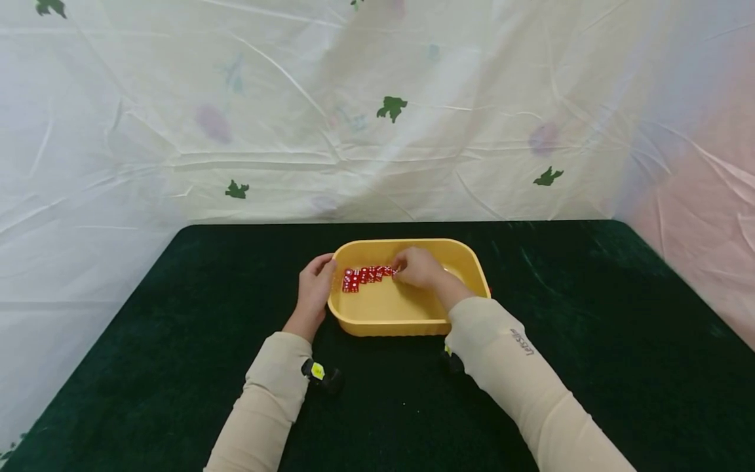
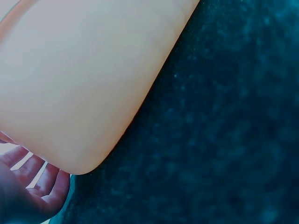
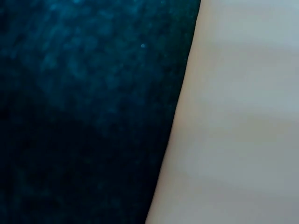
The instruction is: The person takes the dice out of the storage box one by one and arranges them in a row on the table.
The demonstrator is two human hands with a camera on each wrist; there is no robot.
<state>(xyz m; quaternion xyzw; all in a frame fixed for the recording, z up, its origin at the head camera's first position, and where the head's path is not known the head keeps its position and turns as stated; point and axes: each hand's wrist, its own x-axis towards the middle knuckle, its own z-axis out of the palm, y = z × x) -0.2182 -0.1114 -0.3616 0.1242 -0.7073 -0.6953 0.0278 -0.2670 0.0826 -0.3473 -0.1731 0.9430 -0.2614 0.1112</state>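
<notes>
A yellow plastic tray [image 1: 389, 328] with raised walls lies on the dark green cloth. Inside it, red dice with white pips [image 1: 354, 278] form a tight block toward the left, with a row running right along the back. My right hand [image 1: 420, 267] reaches over the front right of the tray and pinches a red die at the row's right end, its fingertips mostly covering it. At the tray's left end, my left hand [image 1: 314, 288] holds the rim. The left wrist view shows the fingers [image 2: 46, 179] bent against the tray's outer wall [image 2: 88, 93].
Dark green cloth [image 1: 177, 341] covers the table around the tray. A pale patterned sheet [image 1: 354, 164] hangs behind the table's far edge. A small bit of red shows just outside the tray's right wall. The right wrist view holds only cloth and tray wall [image 3: 243, 116].
</notes>
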